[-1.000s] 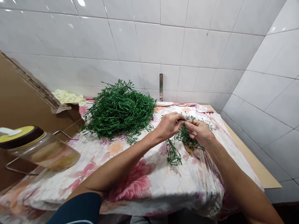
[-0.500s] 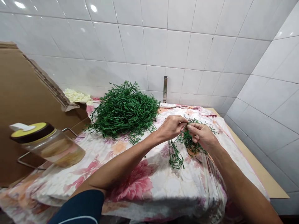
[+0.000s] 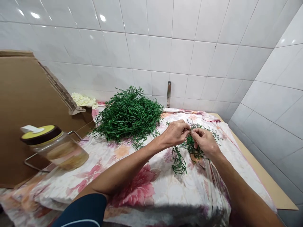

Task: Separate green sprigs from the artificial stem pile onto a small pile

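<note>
Thin green plastic sprigs (tangled, drooping) pinched between both hands above the floral cloth

Prob. home workrm: white-tiled walls, floral cloth over table, cardboard, green sprig pile.

Glossy white wall tiles, floral cloth, green plastic sprigs.

Here are 1 left hand, 1 right hand, 1 sprig heap, 1 sprig bunch, 1 jar.
</note>
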{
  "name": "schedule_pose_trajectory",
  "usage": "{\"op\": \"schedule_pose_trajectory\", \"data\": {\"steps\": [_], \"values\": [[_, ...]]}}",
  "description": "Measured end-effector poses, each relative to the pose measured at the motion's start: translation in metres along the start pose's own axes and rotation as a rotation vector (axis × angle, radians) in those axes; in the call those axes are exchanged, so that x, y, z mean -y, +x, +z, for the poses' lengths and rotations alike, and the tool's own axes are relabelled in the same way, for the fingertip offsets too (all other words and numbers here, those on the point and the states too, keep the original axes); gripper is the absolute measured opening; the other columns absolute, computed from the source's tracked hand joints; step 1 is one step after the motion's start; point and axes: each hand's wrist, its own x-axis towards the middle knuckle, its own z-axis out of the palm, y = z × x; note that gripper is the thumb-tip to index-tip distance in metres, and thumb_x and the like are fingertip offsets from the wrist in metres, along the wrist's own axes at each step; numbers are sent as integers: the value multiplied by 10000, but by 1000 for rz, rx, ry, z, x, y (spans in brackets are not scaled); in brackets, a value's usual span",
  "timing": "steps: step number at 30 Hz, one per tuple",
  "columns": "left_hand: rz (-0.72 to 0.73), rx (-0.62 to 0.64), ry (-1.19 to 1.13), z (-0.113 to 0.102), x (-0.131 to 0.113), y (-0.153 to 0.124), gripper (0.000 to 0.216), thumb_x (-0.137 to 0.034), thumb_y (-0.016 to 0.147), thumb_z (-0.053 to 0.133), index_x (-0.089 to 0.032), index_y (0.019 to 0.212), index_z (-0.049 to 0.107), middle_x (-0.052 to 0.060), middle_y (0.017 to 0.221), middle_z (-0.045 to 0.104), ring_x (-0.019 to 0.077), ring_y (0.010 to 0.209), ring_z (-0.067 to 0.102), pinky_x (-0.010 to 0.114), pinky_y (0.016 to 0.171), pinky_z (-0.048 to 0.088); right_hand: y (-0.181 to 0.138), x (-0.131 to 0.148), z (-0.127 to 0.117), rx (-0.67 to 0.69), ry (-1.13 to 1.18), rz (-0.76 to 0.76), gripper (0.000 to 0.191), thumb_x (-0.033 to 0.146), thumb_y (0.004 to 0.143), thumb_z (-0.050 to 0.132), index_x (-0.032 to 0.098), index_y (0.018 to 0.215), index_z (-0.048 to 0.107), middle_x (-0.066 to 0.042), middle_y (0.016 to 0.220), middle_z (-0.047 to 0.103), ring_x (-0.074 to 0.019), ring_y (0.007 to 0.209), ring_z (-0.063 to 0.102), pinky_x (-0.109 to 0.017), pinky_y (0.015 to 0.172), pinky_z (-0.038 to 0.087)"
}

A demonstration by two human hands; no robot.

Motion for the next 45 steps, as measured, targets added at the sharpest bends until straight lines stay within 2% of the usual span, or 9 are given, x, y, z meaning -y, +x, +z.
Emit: {"op": "schedule_pose_trajectory", "data": {"steps": [7,10,15,22,24,27,31,39,45], "values": [[-24,35,5,-3,-2,1,152,-208,866,631,-155,909,767,74,840,696,174,741,606,276,678,439,0,-4,-5,55,158,16,387,555,801,756,189,808,630,53,584,522,-106,433,483,-258,444,392],[-9,58,51,-5,-4,0,157,-188,845,619,-158,886,767,78,844,698,185,744,609,285,670,432,0,-1,-9,83,43,-9,381,547,817,744,177,812,649,33,608,556,-116,459,528,-260,464,392],[32,103,145,-5,-4,-3,202,-183,865,563,-172,904,761,88,888,699,210,789,630,302,689,440,-2,2,-10,37,-191,-68,337,518,845,700,183,858,663,5,629,618,-159,492,596,-285,502,435],[37,140,332,4,-6,-7,209,-175,902,526,-173,983,718,113,980,673,214,772,640,306,662,459,-1,3,-10,49,-303,-64,351,513,886,630,186,761,641,-11,603,634,-183,489,644,-285,484,453],[45,151,416,7,-9,-8,224,-144,897,505,-161,1012,697,118,1003,668,216,773,642,307,647,461,1,1,-12,67,-273,-46,359,517,879,639,183,747,642,-13,606,639,-183,494,648,-288,489,475],[72,160,497,8,-12,-9,240,-111,896,475,-150,1021,676,112,1008,662,219,792,645,317,660,481,4,-4,-13,87,-131,25,338,516,832,696,177,837,689,-1,614,638,-179,504,639,-305,506,532],[56,144,488,8,-12,-9,201,-175,931,479,-153,977,674,100,996,658,213,803,653,322,692,507,7,-8,-13,103,47,67,360,502,749,780,178,898,731,-8,685,668,-173,581,638,-322,565,599],[3,120,410,9,-8,-8,240,-218,949,475,-166,1007,701,94,998,667,207,805,660,306,672,499,4,-3,-6,21,0,8,339,489,773,766,183,919,756,-8,653,656,-164,544,615,-322,545,598],[17,90,253,5,-9,-8,242,-206,932,502,-198,1030,723,68,934,668,185,810,646,283,720,488,4,2,-13,185,178,45,386,479,748,812,184,990,756,-29,843,711,-137,656,603,-271,572,592]]}}
